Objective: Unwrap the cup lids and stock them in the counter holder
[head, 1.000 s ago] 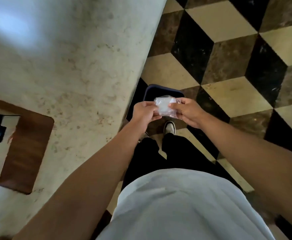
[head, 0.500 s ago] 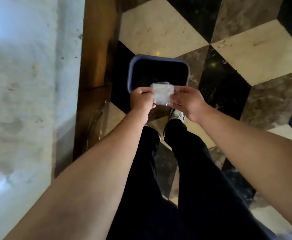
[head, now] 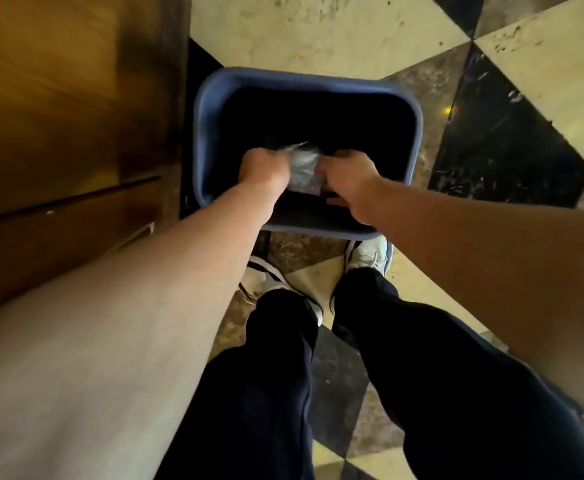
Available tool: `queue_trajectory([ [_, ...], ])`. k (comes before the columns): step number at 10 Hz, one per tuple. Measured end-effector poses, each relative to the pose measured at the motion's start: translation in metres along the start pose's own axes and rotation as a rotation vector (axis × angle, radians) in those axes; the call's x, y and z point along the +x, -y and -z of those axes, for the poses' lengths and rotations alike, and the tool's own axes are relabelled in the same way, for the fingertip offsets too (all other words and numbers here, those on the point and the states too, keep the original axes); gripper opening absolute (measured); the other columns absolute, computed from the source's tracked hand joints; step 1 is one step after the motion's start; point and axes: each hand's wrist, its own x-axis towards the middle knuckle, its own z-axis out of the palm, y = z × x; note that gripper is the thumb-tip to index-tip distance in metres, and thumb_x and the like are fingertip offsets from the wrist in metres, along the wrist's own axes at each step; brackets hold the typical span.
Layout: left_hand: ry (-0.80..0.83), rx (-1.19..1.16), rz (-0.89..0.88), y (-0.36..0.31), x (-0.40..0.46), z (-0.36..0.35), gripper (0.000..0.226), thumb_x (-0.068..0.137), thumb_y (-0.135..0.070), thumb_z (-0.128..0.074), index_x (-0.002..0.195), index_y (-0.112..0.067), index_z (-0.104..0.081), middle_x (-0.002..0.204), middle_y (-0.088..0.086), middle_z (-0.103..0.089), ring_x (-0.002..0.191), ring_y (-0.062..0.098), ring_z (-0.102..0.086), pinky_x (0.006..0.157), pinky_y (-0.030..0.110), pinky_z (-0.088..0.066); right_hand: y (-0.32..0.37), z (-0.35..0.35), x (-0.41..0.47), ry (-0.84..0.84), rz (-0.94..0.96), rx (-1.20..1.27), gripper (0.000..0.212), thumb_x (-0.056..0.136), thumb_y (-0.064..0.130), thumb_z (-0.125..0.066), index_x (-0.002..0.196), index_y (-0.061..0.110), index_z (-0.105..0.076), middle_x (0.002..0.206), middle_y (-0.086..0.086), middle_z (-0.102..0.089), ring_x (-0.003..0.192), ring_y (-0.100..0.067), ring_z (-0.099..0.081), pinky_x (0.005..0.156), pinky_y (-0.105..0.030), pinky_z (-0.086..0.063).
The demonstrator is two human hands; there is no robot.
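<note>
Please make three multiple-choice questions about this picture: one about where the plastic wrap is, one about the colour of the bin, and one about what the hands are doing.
1. Where is the plastic wrap?
A. On the floor beside the shoes
B. Between both hands, over the open bin
C. On the wooden cabinet

2. What colour is the bin?
A. Red
B. White
C. Blue with a dark inside

3. What state are the hands in?
A. Both closed on the wrap
B. Both open and empty
C. Only one hand holds it

Answers:
1 B, the wrap sits between the left hand and the right hand, above the bin's opening.
2 C, the rim is blue and the interior is dark.
3 A, the fingers of each hand pinch one side of the wrap.
</note>
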Motion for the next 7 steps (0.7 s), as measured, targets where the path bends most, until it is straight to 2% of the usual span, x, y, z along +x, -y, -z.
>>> queue_trajectory([
  [1, -0.001, 0.081, -0.037, 0.006, 0.007, -0.002, 0.041, 0.102, -0.025, -0.055, 0.138, -0.007, -0.057, 0.130, 0.015, -0.064, 0.118, 0.034, -0.061, 0.102, 0.041, -0.052, -0.007, 0.003, 0.007, -0.007, 0.007, -0.029, 0.035, 0.092, 0.037, -0.063, 0.122, 0.019, -0.065, 0.109, -0.007, -0.070, 0.098, -0.027, -0.069, 0.086, -0.042, -0.060],
  [2, -0.016, 0.177, -0.077, 0.011, 0.004, 0.006, 0.047, 0.101, -0.027, -0.054, 0.145, -0.011, -0.048, 0.134, 0.013, -0.059, 0.121, 0.032, -0.057, 0.090, 0.035, -0.045, -0.004, 0.018, -0.002, -0.049, 0.057, -0.104, 0.042, 0.090, 0.039, -0.062, 0.128, 0.020, -0.061, 0.102, -0.003, -0.068, 0.087, -0.022, -0.066, 0.077, -0.033, -0.055],
  [3, -0.016, 0.233, -0.103, 0.006, -0.011, 0.017, 0.048, 0.102, -0.027, -0.053, 0.147, -0.011, -0.047, 0.140, 0.015, -0.056, 0.127, 0.035, -0.054, 0.090, 0.035, -0.040, 0.004, 0.029, -0.022, -0.057, 0.107, -0.151, 0.040, 0.091, 0.036, -0.062, 0.129, 0.025, -0.060, 0.095, 0.004, -0.065, 0.079, -0.015, -0.063, 0.069, -0.027, -0.049],
  [4, 0.005, 0.294, -0.121, -0.008, -0.046, 0.034, 0.054, 0.103, -0.029, -0.050, 0.153, -0.013, -0.039, 0.155, 0.013, -0.046, 0.140, 0.035, -0.045, 0.105, 0.039, -0.038, 0.017, 0.044, -0.055, -0.048, 0.156, -0.266, 0.052, 0.095, 0.036, -0.059, 0.144, 0.020, -0.053, 0.108, 0.001, -0.057, 0.094, -0.020, -0.056, 0.083, -0.027, -0.042],
  [5, 0.016, 0.319, -0.147, -0.021, -0.078, 0.048, 0.055, 0.103, -0.032, -0.049, 0.154, -0.015, -0.039, 0.155, 0.011, -0.046, 0.139, 0.034, -0.045, 0.102, 0.036, -0.037, 0.033, 0.055, -0.089, -0.041, 0.165, -0.346, 0.053, 0.097, 0.037, -0.057, 0.146, 0.018, -0.051, 0.118, -0.005, -0.058, 0.099, -0.024, -0.056, 0.084, -0.028, -0.039],
  [6, 0.038, 0.354, -0.210, -0.047, -0.131, 0.069, 0.052, 0.102, -0.033, -0.049, 0.150, -0.013, -0.045, 0.149, 0.012, -0.052, 0.132, 0.034, -0.051, 0.091, 0.031, -0.036, 0.064, 0.069, -0.153, -0.030, 0.215, -0.430, 0.051, 0.098, 0.035, -0.055, 0.145, 0.016, -0.050, 0.127, -0.009, -0.059, 0.097, -0.023, -0.061, 0.084, -0.033, -0.045],
  [7, 0.067, 0.381, -0.227, -0.057, -0.171, 0.087, 0.051, 0.101, -0.034, -0.047, 0.147, -0.012, -0.047, 0.146, 0.013, -0.054, 0.127, 0.034, -0.054, 0.087, 0.031, -0.038, 0.075, 0.079, -0.199, -0.022, 0.221, -0.500, 0.056, 0.101, 0.035, -0.053, 0.152, 0.015, -0.042, 0.139, -0.014, -0.057, 0.117, -0.031, -0.061, 0.097, -0.038, -0.049],
])
